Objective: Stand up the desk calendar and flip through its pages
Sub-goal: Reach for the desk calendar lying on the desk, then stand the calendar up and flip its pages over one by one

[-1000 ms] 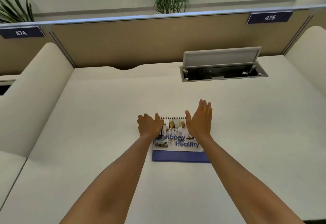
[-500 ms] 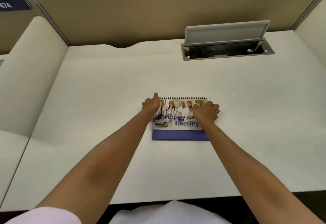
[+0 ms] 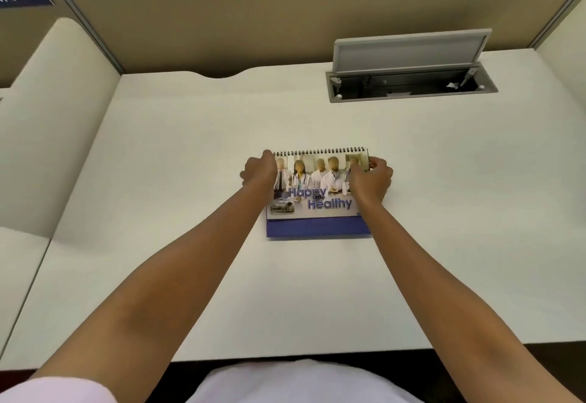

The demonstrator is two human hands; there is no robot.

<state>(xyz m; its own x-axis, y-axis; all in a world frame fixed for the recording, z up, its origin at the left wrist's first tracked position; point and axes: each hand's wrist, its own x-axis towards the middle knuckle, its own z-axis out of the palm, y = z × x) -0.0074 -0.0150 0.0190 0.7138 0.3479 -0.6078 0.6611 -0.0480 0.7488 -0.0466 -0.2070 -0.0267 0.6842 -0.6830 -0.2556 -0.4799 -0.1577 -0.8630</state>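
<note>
A spiral-bound desk calendar [image 3: 317,203] lies in the middle of the white desk [image 3: 196,276]. Its cover shows people in white coats and the words "Happy Healthy", with a blue band along the near edge. The wire binding runs along its far edge. My left hand [image 3: 260,170] grips the far left corner by the binding. My right hand [image 3: 371,178] is curled around the far right corner, fingers pinching the edge. The far edge looks slightly raised off the desk.
An open cable hatch [image 3: 409,85] with a raised grey lid sits in the desk at the back right. A tan partition [image 3: 253,16] closes the back, and curved cream side panels [image 3: 54,117] stand on the left and right.
Both hands came down from above the calendar and closed on its two far corners. The camera tilted downward and closer to the desk.
</note>
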